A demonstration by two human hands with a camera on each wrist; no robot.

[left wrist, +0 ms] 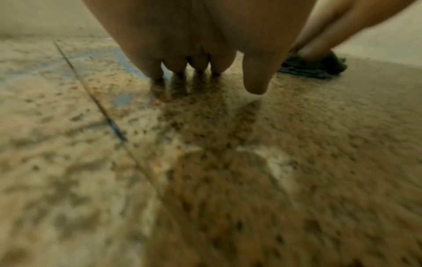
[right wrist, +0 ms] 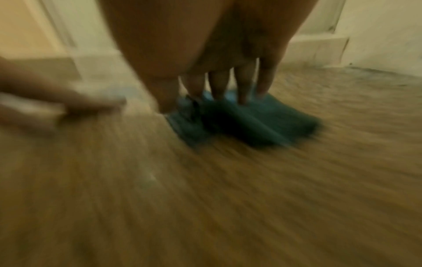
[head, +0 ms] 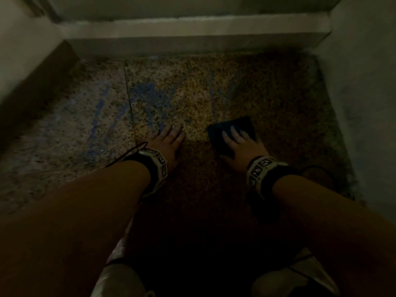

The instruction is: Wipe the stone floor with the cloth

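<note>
Right hand (head: pixel 241 144) presses flat on the dark cloth (head: pixel 230 130) on the stone floor (head: pixel 278 108), left hand (head: pixel 168 140) spread bare beside it; blue smears (head: pixel 154 101) beyond the cloth suggest wiping remains.

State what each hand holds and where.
Right hand presses the dark teal cloth flat from its top; left hand rests bare on the floor.

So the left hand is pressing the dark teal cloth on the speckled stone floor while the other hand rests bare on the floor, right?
Not quite: the right hand presses the dark teal cloth on the speckled stone floor; the left hand rests bare, as the head view shows.
</note>
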